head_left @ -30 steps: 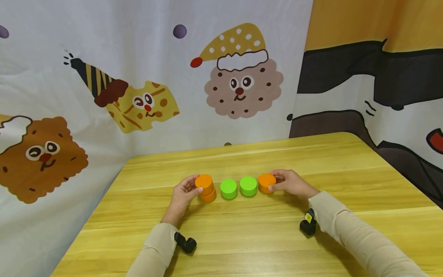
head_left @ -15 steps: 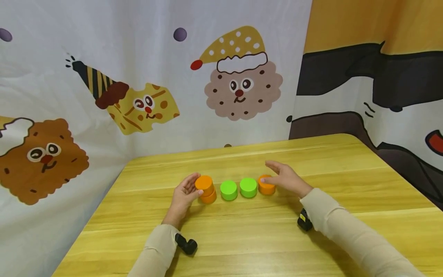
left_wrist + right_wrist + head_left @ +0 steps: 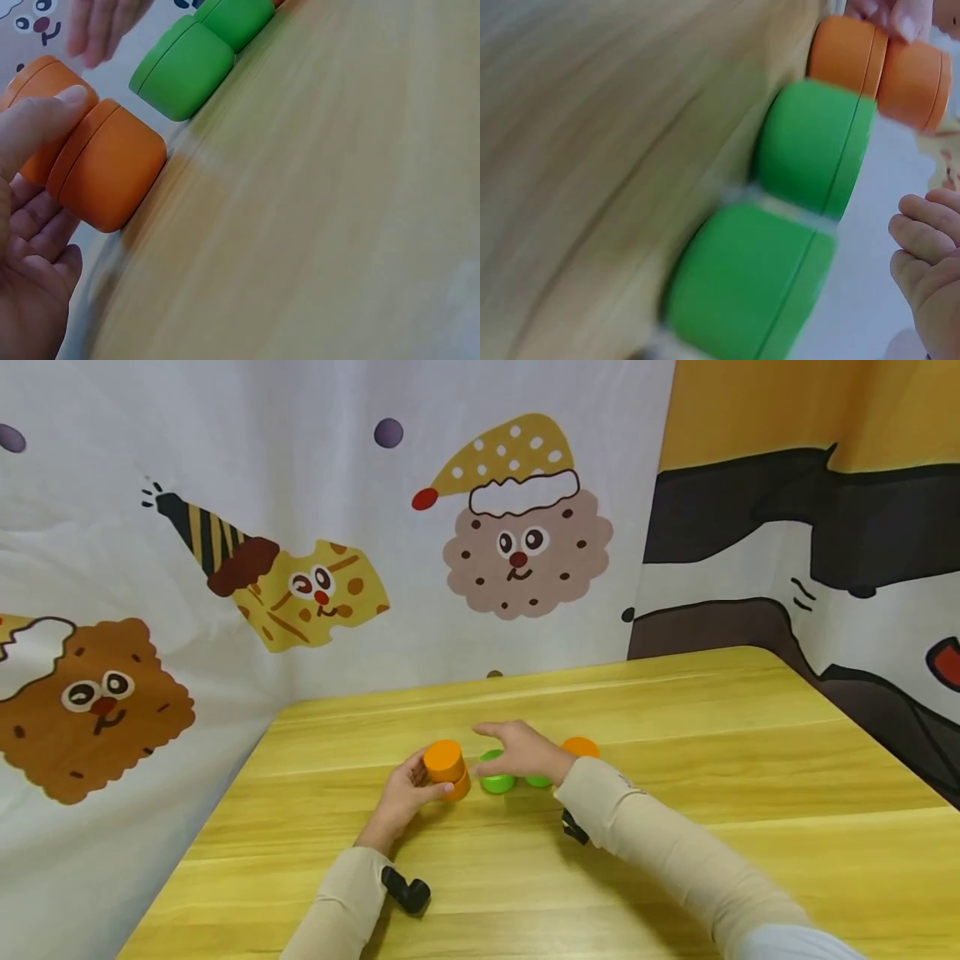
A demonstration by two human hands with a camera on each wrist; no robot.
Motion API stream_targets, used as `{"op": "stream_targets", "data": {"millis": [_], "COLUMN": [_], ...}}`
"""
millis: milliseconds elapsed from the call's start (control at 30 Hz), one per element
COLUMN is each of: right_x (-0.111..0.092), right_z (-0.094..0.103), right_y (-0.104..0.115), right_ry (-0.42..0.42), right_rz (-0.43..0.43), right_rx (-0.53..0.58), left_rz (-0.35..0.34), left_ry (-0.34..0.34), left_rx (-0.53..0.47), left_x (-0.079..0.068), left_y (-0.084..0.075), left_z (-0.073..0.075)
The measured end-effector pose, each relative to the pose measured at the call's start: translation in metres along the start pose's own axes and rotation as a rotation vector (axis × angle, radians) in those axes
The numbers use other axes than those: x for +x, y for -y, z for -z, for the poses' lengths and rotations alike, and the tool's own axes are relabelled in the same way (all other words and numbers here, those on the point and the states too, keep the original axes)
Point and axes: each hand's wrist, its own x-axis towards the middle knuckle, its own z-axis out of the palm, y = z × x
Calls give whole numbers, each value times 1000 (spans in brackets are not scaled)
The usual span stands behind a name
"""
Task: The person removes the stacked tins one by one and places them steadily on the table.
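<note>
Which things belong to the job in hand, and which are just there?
Probably the job:
upper orange piece
lower orange piece
left green piece
right green piece
rightmost orange piece

Just there:
wooden table
patterned curtain
left wrist camera
right wrist camera

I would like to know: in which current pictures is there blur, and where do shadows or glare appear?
Head view: mostly sharp, with a shadow beneath the right sleeve and soft glare on the table; left wrist view: table grain looks soft, with a pale sheen at lower right; right wrist view: table grain smeared, base of the nearer green cylinder blurred.
</note>
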Motion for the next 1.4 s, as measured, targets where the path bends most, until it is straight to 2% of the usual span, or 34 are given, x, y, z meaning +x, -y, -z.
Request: {"op": "stream_targets", "data": {"millis": [133,300,533,800,1067,1333,1400], "right_x": [11,21,28,31,32,31,31], "right_z": [-8,-13,-21,-27,-29,-29,-29], "right_y": [13,19,17,16,14,13,13], "right_ry": [30,27,45,37,21,16,10], "right_rz": [4,5,5,17,70,63,61], "right_rx": [-45,-105,-93,-89,-61,-42,-35], "left_rz": [2,18,55,52,71,65,59], "left_ry": [11,14,24,34,36,35,36], "left_rx": [1,12,7,25,22,6,3], "left_x": [-1,1,3,-7,-8,-8,-7], "left_y": [0,0,-3,-26,-27,-27,-23], "left_z": [-2,-2,-3,-7,-7,-7,-6]}}
